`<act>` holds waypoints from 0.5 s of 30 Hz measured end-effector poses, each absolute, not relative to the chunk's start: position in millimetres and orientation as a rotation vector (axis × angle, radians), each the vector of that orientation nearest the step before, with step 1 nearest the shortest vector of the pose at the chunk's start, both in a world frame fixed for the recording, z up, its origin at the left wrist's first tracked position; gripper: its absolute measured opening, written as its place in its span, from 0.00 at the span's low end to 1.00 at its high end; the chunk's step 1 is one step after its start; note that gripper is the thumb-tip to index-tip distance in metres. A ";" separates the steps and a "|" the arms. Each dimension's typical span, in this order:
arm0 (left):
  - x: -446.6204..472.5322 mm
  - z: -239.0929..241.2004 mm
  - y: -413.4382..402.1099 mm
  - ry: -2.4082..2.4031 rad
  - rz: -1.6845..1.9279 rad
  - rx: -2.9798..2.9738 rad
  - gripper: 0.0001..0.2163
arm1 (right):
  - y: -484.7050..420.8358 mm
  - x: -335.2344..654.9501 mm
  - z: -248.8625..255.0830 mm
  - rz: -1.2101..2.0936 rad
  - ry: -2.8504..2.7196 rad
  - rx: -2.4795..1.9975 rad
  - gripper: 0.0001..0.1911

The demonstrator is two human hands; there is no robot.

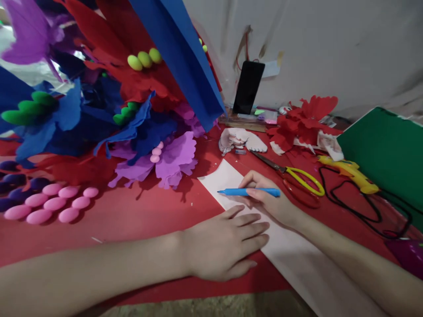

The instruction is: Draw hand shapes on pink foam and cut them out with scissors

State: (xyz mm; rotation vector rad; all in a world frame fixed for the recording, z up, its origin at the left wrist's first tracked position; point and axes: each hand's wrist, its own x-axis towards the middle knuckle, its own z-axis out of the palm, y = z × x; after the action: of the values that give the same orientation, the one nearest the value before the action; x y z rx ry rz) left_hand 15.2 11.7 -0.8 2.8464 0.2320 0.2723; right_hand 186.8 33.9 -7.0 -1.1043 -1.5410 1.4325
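Note:
A long strip of white paper [291, 246] runs diagonally over the red tabletop, its far end near the middle. My left hand [228, 242] lies flat with fingers spread, the fingertips resting on the paper's left edge. Above it, my right hand [261, 193] is closed around a blue marker pen [238, 192]. The pen lies nearly level, its tip pointing left over the paper's far end; whether the tip touches the sheet I cannot tell. No drawn line is visible on the paper.
Scissors [304, 179] and a yellow glue gun [353, 171] with black cord lie right, near a green board [386, 171]. White paper cutouts [241, 140] and a phone [248, 87] are behind. Purple butterflies [175, 163], blue and red shapes, and pink ovals [54, 204] fill the left.

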 end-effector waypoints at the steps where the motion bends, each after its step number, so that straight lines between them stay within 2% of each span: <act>1: 15.2 -1.1 11.9 0.228 0.277 2.848 0.19 | 34.4 188.4 -7.5 1.432 -1.544 -1.097 0.05; 7: 15.7 -1.0 13.1 0.227 0.283 2.843 0.19 | 34.6 193.6 -9.3 1.561 -1.553 -0.966 0.05; 15: 16.5 -1.2 12.4 0.240 0.288 2.796 0.19 | 34.8 194.5 -16.6 1.482 -1.522 -1.027 0.06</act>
State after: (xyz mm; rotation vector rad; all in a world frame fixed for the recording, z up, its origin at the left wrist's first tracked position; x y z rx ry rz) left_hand 16.5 12.4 -1.2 2.7955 0.2395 0.2881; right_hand 194.5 34.8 -16.6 -1.0266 -1.5224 1.4819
